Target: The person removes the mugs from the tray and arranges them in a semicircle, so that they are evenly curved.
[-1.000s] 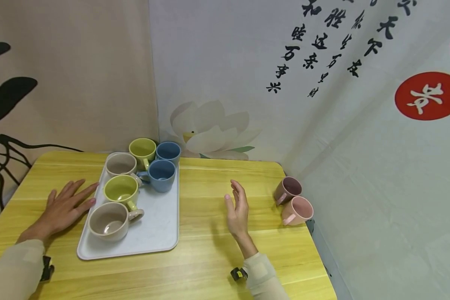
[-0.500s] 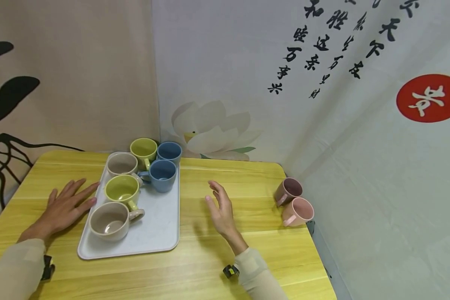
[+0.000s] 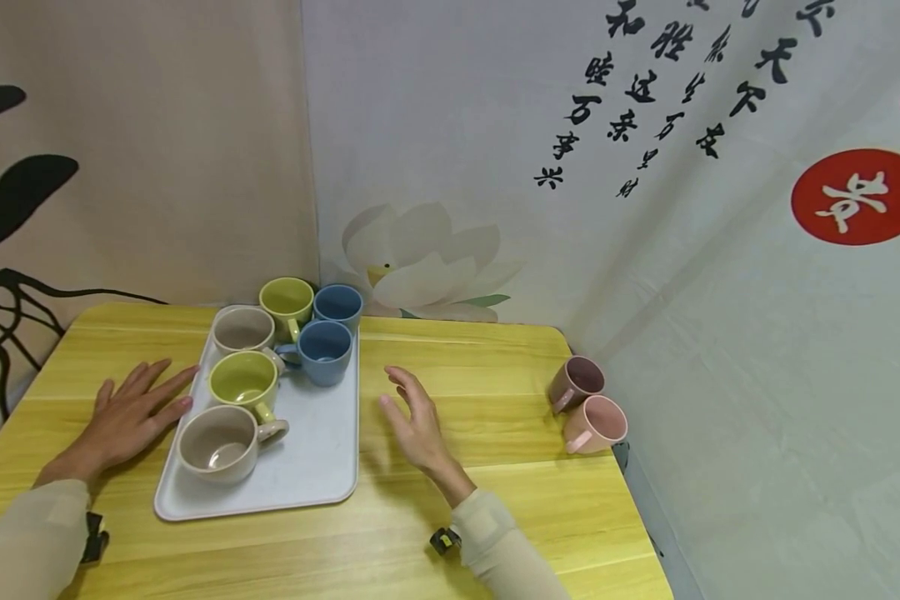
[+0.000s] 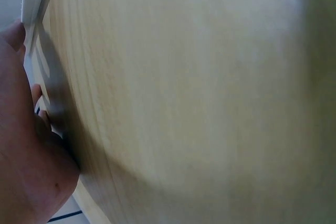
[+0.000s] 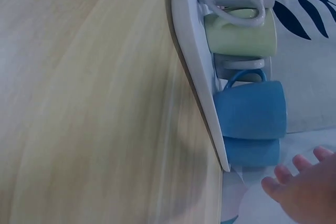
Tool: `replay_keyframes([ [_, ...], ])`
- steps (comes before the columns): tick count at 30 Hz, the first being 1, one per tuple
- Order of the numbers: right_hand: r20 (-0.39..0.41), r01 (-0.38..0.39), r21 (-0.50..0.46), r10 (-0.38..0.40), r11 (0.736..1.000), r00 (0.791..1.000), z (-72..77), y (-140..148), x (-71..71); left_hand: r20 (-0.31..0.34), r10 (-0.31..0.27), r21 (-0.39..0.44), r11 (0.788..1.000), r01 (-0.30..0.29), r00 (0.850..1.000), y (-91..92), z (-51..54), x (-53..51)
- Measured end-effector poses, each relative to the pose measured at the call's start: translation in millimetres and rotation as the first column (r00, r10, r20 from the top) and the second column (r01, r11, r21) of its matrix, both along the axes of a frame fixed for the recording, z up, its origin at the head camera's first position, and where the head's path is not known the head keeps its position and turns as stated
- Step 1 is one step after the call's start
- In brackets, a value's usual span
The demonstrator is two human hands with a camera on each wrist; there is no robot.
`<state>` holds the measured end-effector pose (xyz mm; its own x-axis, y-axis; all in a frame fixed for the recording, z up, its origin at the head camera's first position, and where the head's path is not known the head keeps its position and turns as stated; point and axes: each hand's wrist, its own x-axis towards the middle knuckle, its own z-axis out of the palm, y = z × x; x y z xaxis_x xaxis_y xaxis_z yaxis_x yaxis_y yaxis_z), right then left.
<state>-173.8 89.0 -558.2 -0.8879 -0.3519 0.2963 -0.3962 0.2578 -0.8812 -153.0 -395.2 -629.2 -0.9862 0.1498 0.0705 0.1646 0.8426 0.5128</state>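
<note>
My left hand (image 3: pixel 123 421) lies with fingers spread on the table, its fingertips at the left edge of a white tray (image 3: pixel 315 467). On that tray stand two beige mugs, the nearer one (image 3: pixel 217 454) at the front left, two yellow-green mugs, the nearer one (image 3: pixel 243 379) behind it, and two blue mugs, the nearer one (image 3: pixel 325 354) at the back right. My right hand (image 3: pixel 420 429) hovers over the table just right of the tray, fingers loosely bent and holding nothing. In the right wrist view its fingertips (image 5: pixel 283 174) show beside the blue mugs.
A dark mauve mug (image 3: pixel 577 382) and a pink mug (image 3: pixel 596 423) stand together at the right edge of the wooden table (image 3: pixel 420 533). Behind the table hangs a printed curtain (image 3: pixel 435 125) with dark characters and a lotus.
My right hand has moved left across the table, away from the mauve and pink mugs and closer to the tray. The left hand, tray and mugs have stayed in place.
</note>
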Motion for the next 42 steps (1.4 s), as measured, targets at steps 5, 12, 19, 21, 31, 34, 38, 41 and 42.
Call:
replay_keyframes([
  [5,-0.003,-0.022,0.041,0.022,0.999,1.000,-1.2,-10.4,-3.1,-0.001,0.000,-0.001,1.000,0.000,1.000,-0.3,-1.0,-0.3],
  [12,-0.011,-0.036,0.064,0.037,0.997,0.999,-2.1,-25.0,-9.5,0.001,-0.001,0.003,1.000,0.001,1.000,-1.4,-0.5,-0.8],
  [19,0.092,-0.027,0.022,0.025,0.999,0.995,-5.3,-40.9,-17.3,0.000,0.000,0.000,1.000,0.000,1.000,-1.3,-0.4,0.3],
  [21,0.120,-0.028,0.012,0.026,1.000,0.992,-6.0,-46.2,-18.3,0.001,0.001,0.003,1.000,-0.001,1.000,-0.9,-0.2,0.7],
  [31,0.107,0.083,0.000,-0.083,0.997,0.991,-6.9,-69.4,-19.6,0.003,0.000,0.004,1.000,0.000,1.000,1.1,1.7,1.4],
  [34,0.085,0.109,-0.014,-0.107,0.994,0.991,-6.8,-74.5,-19.5,0.003,0.000,-0.002,1.000,0.000,1.000,1.6,2.2,1.8],
  [38,0.069,0.128,-0.015,-0.127,0.992,0.990,-6.1,-80.7,-17.9,-0.001,0.003,-0.002,1.000,-0.003,1.000,1.8,2.5,2.0],
  [41,0.073,0.124,-0.016,-0.123,0.992,0.990,-5.9,-85.0,-16.8,-0.006,0.002,0.000,1.000,-0.002,1.000,1.5,2.2,1.9],
  [42,0.078,0.118,-0.016,-0.116,0.993,0.990,-5.5,-86.3,-16.2,-0.007,0.003,-0.001,1.000,-0.003,1.000,1.2,2.0,1.9],
])
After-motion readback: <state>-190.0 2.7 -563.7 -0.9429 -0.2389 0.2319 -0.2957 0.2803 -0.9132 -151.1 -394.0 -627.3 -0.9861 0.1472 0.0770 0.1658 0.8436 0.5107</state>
